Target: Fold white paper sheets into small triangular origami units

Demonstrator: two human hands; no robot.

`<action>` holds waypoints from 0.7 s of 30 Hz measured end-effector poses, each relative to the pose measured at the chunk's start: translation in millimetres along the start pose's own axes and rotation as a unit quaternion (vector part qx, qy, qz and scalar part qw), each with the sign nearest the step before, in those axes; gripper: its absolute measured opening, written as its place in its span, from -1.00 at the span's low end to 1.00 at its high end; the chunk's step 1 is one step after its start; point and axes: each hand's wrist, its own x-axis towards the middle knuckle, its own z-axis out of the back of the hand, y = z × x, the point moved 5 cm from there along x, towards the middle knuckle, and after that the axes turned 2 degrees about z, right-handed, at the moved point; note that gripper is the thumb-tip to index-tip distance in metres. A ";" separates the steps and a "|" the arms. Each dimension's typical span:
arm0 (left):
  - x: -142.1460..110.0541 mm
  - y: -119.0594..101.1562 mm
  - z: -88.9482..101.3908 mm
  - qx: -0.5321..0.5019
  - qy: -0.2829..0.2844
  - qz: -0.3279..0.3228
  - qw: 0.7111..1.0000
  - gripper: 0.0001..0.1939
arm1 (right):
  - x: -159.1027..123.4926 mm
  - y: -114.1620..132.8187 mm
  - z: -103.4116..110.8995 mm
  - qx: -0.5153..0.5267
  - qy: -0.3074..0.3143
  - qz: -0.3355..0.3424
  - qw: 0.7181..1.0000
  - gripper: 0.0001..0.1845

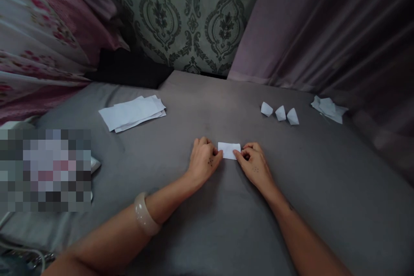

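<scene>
A small white rectangle of paper (229, 150) is held between my two hands, just above or on the grey sheet; I cannot tell which. My left hand (203, 159) pinches its left edge with thumb and fingers, and a pale bangle (145, 215) circles that forearm. At the right edge, the thumb and curled fingers of my right hand (254, 164) grip the same paper. Beyond it to the right stand three small folded paper shapes (280, 113) in a row, pointed at the top. A stack of white paper strips (132, 112) lies to the left.
A grey sheet (207, 108) covers the surface. Crumpled white paper (329, 108) lies at the far right. Black cloth (129, 69) rests at the back left. Curtains (300, 21) hang on both sides of the patterned wall (194, 17). A blurred-out patch hides something at left.
</scene>
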 end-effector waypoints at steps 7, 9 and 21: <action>-0.5 4.4 -2.9 -0.004 -0.009 -0.025 1.000 -0.81 | -0.2 1.5 0.4 0.004 0.007 -0.006 1.000 -0.67; -0.5 5.8 -4.1 -0.003 -0.011 -0.032 0.999 -0.81 | -0.6 1.8 0.3 0.003 0.008 -0.002 1.000 -0.67; -2.2 3.0 -5.1 0.039 0.001 -0.059 0.998 -0.82 | -3.6 4.8 3.6 -0.026 -0.017 0.025 0.999 -0.75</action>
